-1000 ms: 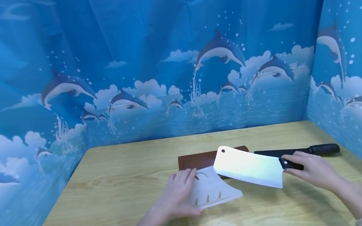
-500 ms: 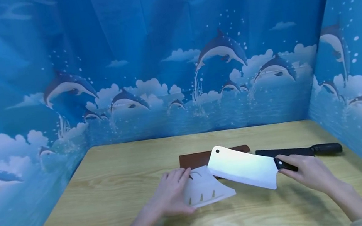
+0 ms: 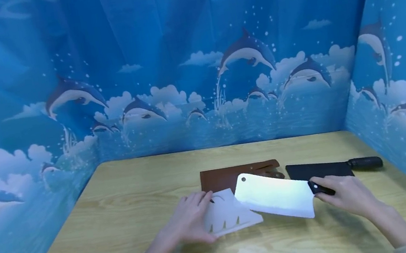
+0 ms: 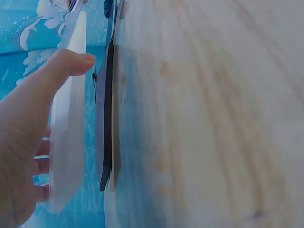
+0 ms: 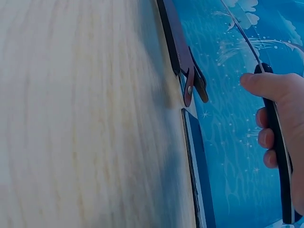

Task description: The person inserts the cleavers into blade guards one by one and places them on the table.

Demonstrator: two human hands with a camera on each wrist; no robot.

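My left hand (image 3: 191, 219) holds a white blade cover (image 3: 224, 215) with cut-out slots, raised off the table. In the left wrist view the cover (image 4: 69, 147) stands nearly edge-on, thumb on one side and fingertips behind. A cleaver (image 3: 272, 197) with a broad, bright blade is gripped at its black handle by my right hand (image 3: 349, 194). Its blade points left, and the holed end overlaps the cover's right side in the head view. The right wrist view shows fingers curled round the handle (image 5: 280, 156), with the blade seen edge-on.
Behind the cover lies a brown sheath (image 3: 220, 178) with a snap strap, partly hidden by the cleaver. Right of it lies a black flat-bladed knife or sheathed knife (image 3: 316, 170). Both are on the wooden table (image 3: 137, 188). A blue dolphin curtain (image 3: 162, 62) encloses the back and sides.
Cover and cleaver have shifted somewhat left together. In the last half second the cleaver's holed end has dipped, uncovering more of the brown sheath's strap.
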